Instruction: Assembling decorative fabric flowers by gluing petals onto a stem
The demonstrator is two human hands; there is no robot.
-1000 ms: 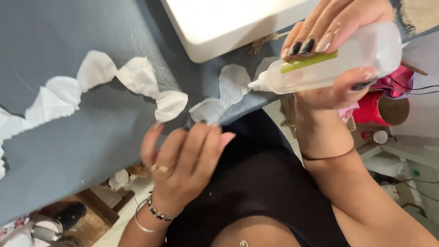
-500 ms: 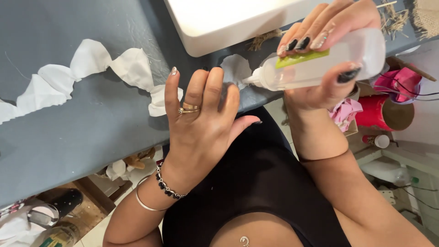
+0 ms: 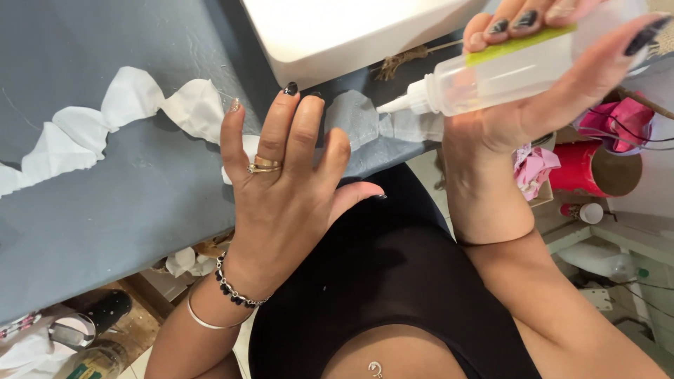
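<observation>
I see my left hand [image 3: 281, 189] has risen from below the bench edge and now lies flat, fingers spread and holding nothing, over the grey bench [image 3: 105, 203], covering part of the scalloped white fabric strip [image 3: 133, 105]. My right hand [image 3: 533, 91] keeps its closed grasp on the clear plastic squeeze bottle with a green band [image 3: 505, 70], nozzle pointing left toward the strip. I judge the strip is being pinned for gluing.

A cluttered home craft corner is showing itself: a grey-covered worktable [image 3: 105, 210] is carrying a chain of white paper petals [image 3: 119, 112] and a white box [image 3: 351, 35], while a red tin [image 3: 586, 168], pink scraps [image 3: 533, 168] and jars [image 3: 84, 351] are crowding the floor nearby.
</observation>
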